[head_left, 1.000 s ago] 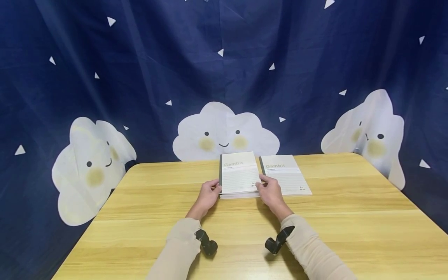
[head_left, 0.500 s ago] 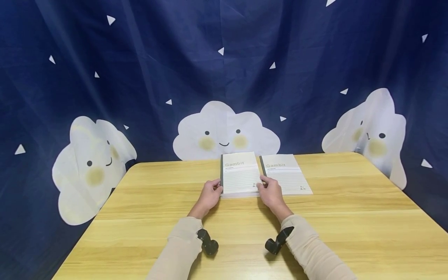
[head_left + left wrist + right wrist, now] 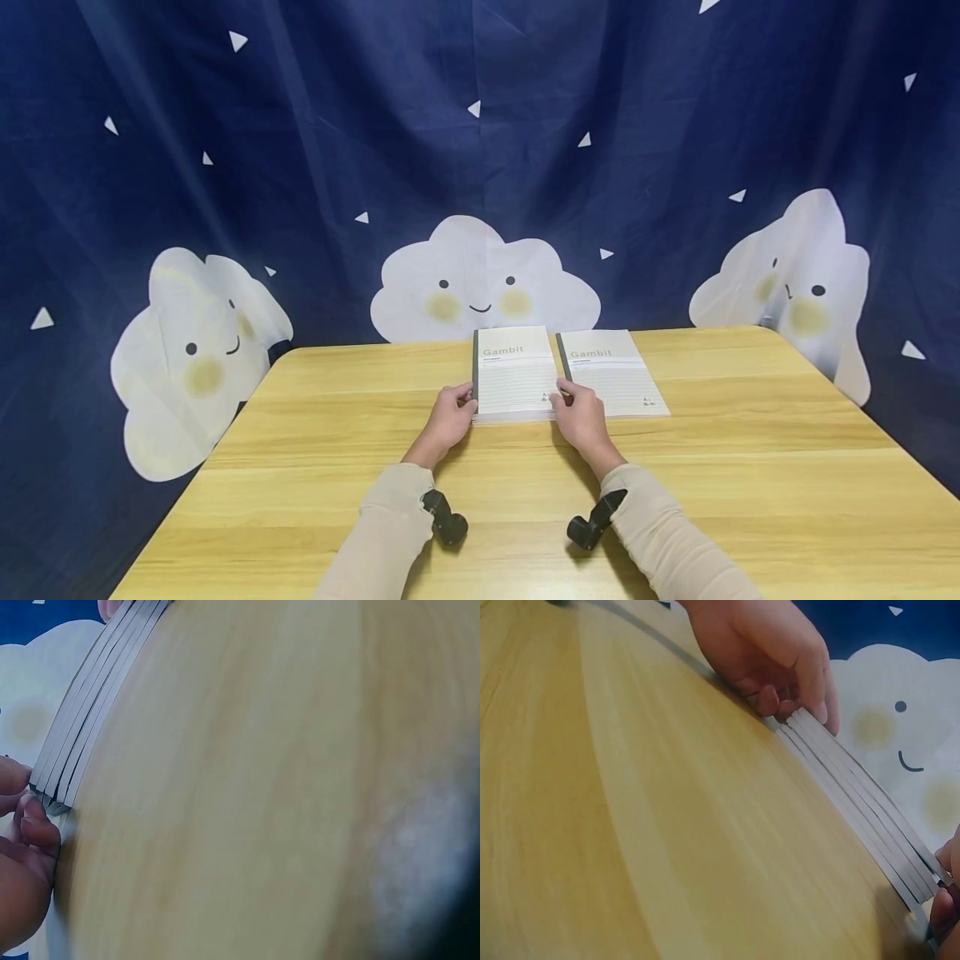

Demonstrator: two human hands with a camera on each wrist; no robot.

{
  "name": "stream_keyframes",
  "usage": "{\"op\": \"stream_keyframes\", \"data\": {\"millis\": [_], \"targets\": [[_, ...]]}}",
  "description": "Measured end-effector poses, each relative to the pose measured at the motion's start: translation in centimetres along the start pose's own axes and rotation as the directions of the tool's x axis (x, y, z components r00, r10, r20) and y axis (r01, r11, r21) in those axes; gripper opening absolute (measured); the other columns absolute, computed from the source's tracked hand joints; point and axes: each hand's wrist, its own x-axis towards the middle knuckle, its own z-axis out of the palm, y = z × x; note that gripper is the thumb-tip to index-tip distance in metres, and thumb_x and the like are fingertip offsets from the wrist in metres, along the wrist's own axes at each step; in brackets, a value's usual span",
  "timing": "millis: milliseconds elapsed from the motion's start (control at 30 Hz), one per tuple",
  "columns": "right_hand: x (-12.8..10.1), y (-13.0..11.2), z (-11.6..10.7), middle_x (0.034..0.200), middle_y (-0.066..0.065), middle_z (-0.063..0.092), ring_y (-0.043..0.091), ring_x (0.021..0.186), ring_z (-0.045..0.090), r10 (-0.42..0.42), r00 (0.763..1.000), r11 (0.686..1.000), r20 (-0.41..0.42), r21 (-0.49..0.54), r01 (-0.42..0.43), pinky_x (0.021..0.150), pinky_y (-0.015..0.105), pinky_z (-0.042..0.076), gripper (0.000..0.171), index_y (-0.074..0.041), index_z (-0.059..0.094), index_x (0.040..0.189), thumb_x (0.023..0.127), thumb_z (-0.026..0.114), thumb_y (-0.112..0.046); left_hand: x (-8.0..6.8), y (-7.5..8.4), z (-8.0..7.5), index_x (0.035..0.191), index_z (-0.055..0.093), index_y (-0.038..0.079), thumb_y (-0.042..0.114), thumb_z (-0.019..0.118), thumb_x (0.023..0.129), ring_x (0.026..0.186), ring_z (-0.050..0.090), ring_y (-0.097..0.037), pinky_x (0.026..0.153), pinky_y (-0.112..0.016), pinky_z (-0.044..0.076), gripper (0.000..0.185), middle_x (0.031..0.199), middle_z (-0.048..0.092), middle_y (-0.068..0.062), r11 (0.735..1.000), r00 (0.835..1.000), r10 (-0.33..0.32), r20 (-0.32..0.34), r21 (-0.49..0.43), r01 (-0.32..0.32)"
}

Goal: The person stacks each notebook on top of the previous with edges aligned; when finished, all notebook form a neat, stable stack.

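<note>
A stack of white Gambit notebooks (image 3: 517, 375) with a dark spine lies flat near the back edge of the wooden table. My left hand (image 3: 452, 417) holds its spine side near the front corner, fingers curled against the edges. At the opposite side my right hand (image 3: 581, 417) grips the front right corner, thumb and fingers at the edge. In the left wrist view the layered page edges (image 3: 101, 697) look nearly flush. The right wrist view shows the same front edges (image 3: 855, 802) between both hands, slightly stepped at the bottom.
Another Gambit notebook (image 3: 615, 375) lies flat just right of the stack, partly behind my right hand. The wooden table (image 3: 337, 392) ends at a dark blue curtain (image 3: 480, 167) with cloud faces. Black wrist cameras (image 3: 447, 521) stick out from both sleeves.
The stack's lower notebooks, which showed as uneven steps at the front, now sit closer together under the top one. Both hands stay at the sides almost unmoved.
</note>
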Motion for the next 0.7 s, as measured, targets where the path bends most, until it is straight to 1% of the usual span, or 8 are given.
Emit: {"op": "stream_keyframes", "data": {"millis": [133, 200, 300, 367, 433, 600, 667, 700], "targets": [[-0.12, 0.18, 0.16, 0.113, 0.021, 0.065, 0.031, 0.102, 0.062, -0.026, 0.999, 1.0, -0.02, -0.012, 0.026, 0.09, 0.046, 0.049, 0.036, -0.001, 0.061, 0.123, 0.088, 0.06, -0.011, -0.03, -0.05, -0.02, 0.135, 0.048, -0.002, 0.0, 0.048, 0.093, 0.096, 0.041, -0.02, 0.082, -0.031, 0.041, 0.042, 0.099, 0.046, -0.009, 1.0, 1.0, -0.001, -0.001, -0.001, 0.001], [-0.18, 0.21, 0.22, 0.107, 0.019, 0.068, 0.031, 0.099, 0.063, -0.047, 0.998, 0.999, -0.035, -0.027, 0.046, 0.088, 0.045, 0.049, 0.03, -0.001, 0.066, 0.116, 0.088, 0.06, -0.011, -0.11, -0.03, -0.05, 0.135, 0.048, -0.002, 0.0, 0.048, 0.093, 0.098, 0.041, -0.02, 0.084, -0.031, 0.041, 0.042, 0.1, 0.046, -0.01, 1.0, 1.0, -0.003, 0.002, -0.007, 0.003], [-0.18, 0.19, 0.3, 0.078, 0.015, 0.065, 0.026, 0.082, 0.06, -0.076, 0.996, 0.996, -0.044, -0.053, 0.074, 0.073, 0.037, 0.049, 0.012, -0.001, 0.068, 0.086, 0.088, 0.059, -0.01, -0.23, 0.06, -0.13, 0.135, 0.047, -0.004, 0.0, 0.048, 0.093, 0.099, 0.041, -0.021, 0.085, -0.032, 0.041, 0.042, 0.102, 0.046, -0.011, 1.0, 1.0, -0.001, 0.007, -0.015, 0.001], [-0.19, 0.09, 0.3, 0.066, 0.011, 0.054, 0.024, 0.072, 0.053, -0.089, 0.995, 0.994, -0.044, -0.064, 0.086, 0.065, 0.033, 0.042, 0.02, -0.002, 0.055, 0.071, 0.089, 0.058, -0.01, -0.28, 0.14, -0.18, 0.135, 0.046, -0.005, 0.0, 0.048, 0.093, 0.099, 0.041, -0.021, 0.085, -0.032, 0.041, 0.042, 0.102, 0.047, -0.011, 1.0, 1.0, -0.001, 0.012, -0.018, 0.001], [-0.21, 0.01, 0.28, 0.066, 0.01, 0.053, 0.022, 0.07, 0.05, -0.097, 0.994, 0.993, -0.047, -0.07, 0.093, 0.064, 0.031, 0.039, 0.023, -0.004, 0.052, 0.068, 0.089, 0.058, -0.009, -0.28, 0.19, -0.2, 0.135, 0.046, -0.005, 0.0, 0.047, 0.093, 0.099, 0.042, -0.02, 0.085, -0.032, 0.041, 0.042, 0.102, 0.047, -0.011, 1.0, 1.0, -0.003, 0.015, -0.021, 0.003], [-0.29, -0.1, 0.28, 0.074, 0.012, 0.061, 0.022, 0.071, 0.051, -0.113, 0.992, 0.991, -0.052, -0.079, 0.109, 0.063, 0.031, 0.041, 0.022, -0.008, 0.054, 0.067, 0.089, 0.058, -0.008, -0.2, 0.14, -0.18, 0.134, 0.047, -0.005, 0.001, 0.048, 0.093, 0.097, 0.042, -0.02, 0.083, -0.03, 0.042, 0.041, 0.1, 0.049, -0.01, 1.0, 1.0, -0.008, 0.013, -0.023, 0.009], [-0.25, -0.03, 0.38, 0.073, 0.013, 0.059, 0.022, 0.069, 0.051, -0.127, 0.991, 0.989, -0.044, -0.085, 0.123, 0.061, 0.03, 0.04, 0.026, -0.009, 0.049, 0.064, 0.089, 0.057, -0.008, -0.13, 0.04, -0.17, 0.133, 0.048, -0.005, 0.001, 0.048, 0.093, 0.096, 0.043, -0.019, 0.082, -0.03, 0.042, 0.041, 0.1, 0.05, -0.01, 1.0, 1.0, -0.009, 0.01, -0.023, 0.009], [-0.27, -0.02, 0.4, 0.079, 0.013, 0.063, 0.022, 0.071, 0.053, -0.129, 0.991, 0.989, -0.046, -0.084, 0.125, 0.063, 0.031, 0.042, 0.022, -0.009, 0.055, 0.067, 0.089, 0.057, -0.007, -0.13, 0.01, -0.17, 0.133, 0.048, -0.005, 0.001, 0.048, 0.093, 0.096, 0.043, -0.019, 0.083, -0.03, 0.042, 0.041, 0.1, 0.05, -0.01, 1.0, 1.0, -0.011, 0.009, -0.024, 0.011]]}}
